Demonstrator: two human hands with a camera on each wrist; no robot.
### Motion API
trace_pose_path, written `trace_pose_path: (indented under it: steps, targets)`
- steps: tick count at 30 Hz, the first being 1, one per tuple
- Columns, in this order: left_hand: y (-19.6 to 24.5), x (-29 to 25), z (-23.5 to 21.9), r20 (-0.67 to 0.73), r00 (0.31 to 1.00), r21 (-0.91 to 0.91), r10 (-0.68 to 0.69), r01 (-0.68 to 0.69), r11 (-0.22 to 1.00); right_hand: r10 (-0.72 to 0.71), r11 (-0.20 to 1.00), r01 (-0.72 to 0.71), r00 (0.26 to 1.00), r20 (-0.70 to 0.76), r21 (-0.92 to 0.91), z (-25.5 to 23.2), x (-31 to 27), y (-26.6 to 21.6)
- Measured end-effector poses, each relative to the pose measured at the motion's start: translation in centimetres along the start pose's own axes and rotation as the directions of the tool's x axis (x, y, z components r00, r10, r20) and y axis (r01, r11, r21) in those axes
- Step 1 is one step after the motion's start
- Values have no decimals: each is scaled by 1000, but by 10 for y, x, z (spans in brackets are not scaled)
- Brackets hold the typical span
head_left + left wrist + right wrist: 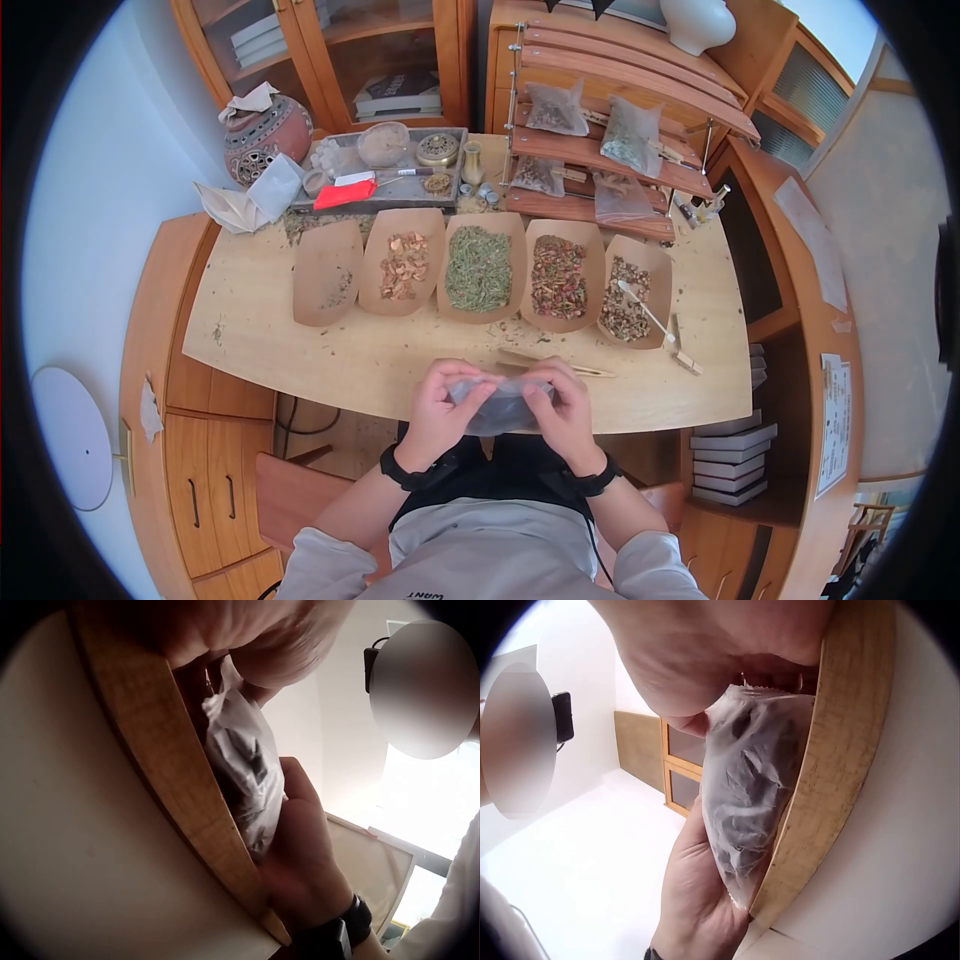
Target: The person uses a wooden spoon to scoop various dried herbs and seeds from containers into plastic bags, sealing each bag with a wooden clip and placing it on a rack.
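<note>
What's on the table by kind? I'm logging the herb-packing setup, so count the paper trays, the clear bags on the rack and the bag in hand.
Paper trays in the row on the table: 5
Clear bags on the wooden rack: 4
Clear bag held by the left hand and right hand: 1
Total: 10

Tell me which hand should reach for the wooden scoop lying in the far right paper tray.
Right, probably. The scoop lies in the rightmost tray, on the right hand's side. Both hands pinch the clear pouch at the table edge; the left hand could hold it alone.
</note>
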State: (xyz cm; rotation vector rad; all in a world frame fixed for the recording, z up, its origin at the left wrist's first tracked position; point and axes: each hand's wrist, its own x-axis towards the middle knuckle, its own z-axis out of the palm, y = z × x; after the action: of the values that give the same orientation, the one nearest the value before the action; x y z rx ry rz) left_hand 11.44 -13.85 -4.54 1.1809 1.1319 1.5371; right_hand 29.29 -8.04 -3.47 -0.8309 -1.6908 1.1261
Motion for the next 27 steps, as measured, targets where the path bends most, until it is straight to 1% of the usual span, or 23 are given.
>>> trace_pose_path:
  steps: [3, 6, 9, 12, 15, 17, 18, 21, 24, 27]
  targets:
    - [2, 1, 0, -40, 999, -101, -8, 4, 995, 21, 1000, -20, 999, -28, 20, 2, 0, -2]
    - [0, 2, -3, -33, 999, -133, -11, 7, 991, 17, 1000, -16, 1000, -25, 22, 3, 0, -3]
    - [8, 5, -3, -23, 999, -111, -44, 41, 993, -3, 1000, 2, 1000, -29, -6, 3, 0, -5]
    - [11, 5, -5, -5, 994, -125, -113, 111, 986, -16, 1000, 15, 999, -47, -24, 2, 0, -3]
    - [3, 3, -8, -46, 986, -4, -158, 158, 987, 1, 1000, -2, 998, -70, -10, 2, -1, -1]
    - [7, 3, -6, -73, 979, -51, -191, 188, 981, 19, 1000, -18, 998, -66, 12, 2, -1, -2]
    - [8, 3, -5, -86, 974, -75, -208, 202, 976, 3, 1000, -3, 998, -60, 7, 2, -1, -3]
    - [3, 1, -7, -74, 974, -200, -214, 196, 960, -23, 1000, 23, 999, -47, -7, 2, 0, -6]
    - [7, 2, -7, -60, 983, -160, -175, 164, 973, -22, 1000, 21, 998, -52, -11, 2, -1, -6]
    - [23, 7, 3, -37, 986, -138, -163, 157, 978, -39, 999, 38, 998, -50, -12, 1, -1, -4]
